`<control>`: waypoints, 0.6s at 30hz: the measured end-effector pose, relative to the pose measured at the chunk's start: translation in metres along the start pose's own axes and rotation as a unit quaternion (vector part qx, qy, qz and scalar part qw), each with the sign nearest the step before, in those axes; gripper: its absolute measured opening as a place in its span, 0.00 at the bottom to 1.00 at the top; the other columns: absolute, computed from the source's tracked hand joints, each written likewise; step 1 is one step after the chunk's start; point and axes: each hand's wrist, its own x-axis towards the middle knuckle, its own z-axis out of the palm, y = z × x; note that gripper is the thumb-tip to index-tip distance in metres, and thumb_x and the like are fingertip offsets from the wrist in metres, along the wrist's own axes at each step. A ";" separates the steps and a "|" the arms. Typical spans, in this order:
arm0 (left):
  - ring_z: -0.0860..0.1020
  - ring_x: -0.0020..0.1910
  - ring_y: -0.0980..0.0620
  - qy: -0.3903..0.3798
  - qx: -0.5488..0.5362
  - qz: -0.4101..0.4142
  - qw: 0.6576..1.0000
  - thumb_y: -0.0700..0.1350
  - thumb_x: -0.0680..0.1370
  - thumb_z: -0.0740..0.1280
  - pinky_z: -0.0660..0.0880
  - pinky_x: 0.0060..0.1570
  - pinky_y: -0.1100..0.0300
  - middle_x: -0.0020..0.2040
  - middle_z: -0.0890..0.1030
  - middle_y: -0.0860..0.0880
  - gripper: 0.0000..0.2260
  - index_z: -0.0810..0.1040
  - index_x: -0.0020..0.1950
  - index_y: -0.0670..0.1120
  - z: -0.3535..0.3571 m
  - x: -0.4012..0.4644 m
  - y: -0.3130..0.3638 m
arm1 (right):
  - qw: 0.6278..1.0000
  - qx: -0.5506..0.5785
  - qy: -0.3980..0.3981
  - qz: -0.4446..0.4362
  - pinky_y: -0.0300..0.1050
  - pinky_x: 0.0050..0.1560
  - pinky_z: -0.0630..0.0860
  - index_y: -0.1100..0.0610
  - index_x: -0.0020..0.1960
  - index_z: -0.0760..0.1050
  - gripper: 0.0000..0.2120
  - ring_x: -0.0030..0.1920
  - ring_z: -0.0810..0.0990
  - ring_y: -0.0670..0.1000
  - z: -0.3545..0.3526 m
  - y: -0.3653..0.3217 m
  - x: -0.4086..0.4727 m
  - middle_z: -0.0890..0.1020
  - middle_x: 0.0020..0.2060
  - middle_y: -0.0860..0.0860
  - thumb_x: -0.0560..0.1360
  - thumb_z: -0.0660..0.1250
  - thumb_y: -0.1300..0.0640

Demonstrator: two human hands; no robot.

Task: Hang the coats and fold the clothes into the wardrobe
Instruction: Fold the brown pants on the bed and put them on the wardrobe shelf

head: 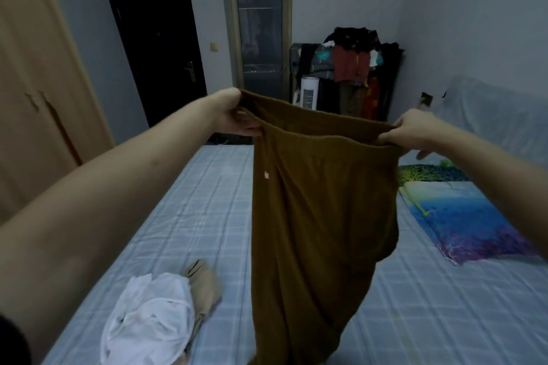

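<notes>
I hold up brown trousers [320,216] by the waistband, stretched wide in front of me over the bed. My left hand [234,115] grips the left end of the waistband. My right hand [415,130] pinches the right end. The legs hang down to the bottom of the view. On the bed at lower left lie a crumpled white garment [148,317] and a beige garment [201,281] touching it. The wooden wardrobe [38,74] stands along the left wall, its doors closed.
The bed [207,187] has a blue checked sheet. A bright blue patterned pillow [462,213] lies at its right side. At the back stand a dark door [157,44], a glass door [261,35], a clothes-heaped rack [350,68] and a white heater [310,92].
</notes>
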 end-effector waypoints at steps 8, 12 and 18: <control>0.76 0.53 0.49 0.025 0.459 0.202 0.865 0.34 0.75 0.66 0.78 0.48 0.56 0.57 0.74 0.48 0.20 0.73 0.64 0.51 0.019 0.006 0.001 | 0.990 -0.119 0.045 -0.063 0.48 0.39 0.80 0.53 0.61 0.76 0.17 0.41 0.79 0.54 0.011 0.006 0.025 0.80 0.45 0.54 0.75 0.62 0.63; 0.71 0.55 0.47 0.016 0.623 0.221 0.750 0.31 0.75 0.63 0.74 0.46 0.58 0.59 0.67 0.49 0.27 0.71 0.67 0.57 0.014 0.003 0.003 | 0.995 -0.029 -0.023 -0.097 0.42 0.33 0.72 0.55 0.49 0.77 0.09 0.42 0.78 0.52 0.030 0.005 0.029 0.81 0.44 0.54 0.75 0.62 0.65; 0.75 0.53 0.49 0.048 0.660 0.204 0.722 0.33 0.77 0.63 0.71 0.41 0.60 0.53 0.75 0.49 0.17 0.77 0.60 0.52 -0.004 0.007 -0.014 | 0.996 -0.003 -0.071 0.058 0.53 0.47 0.78 0.61 0.65 0.70 0.20 0.49 0.79 0.59 0.041 -0.001 0.030 0.79 0.55 0.61 0.78 0.62 0.50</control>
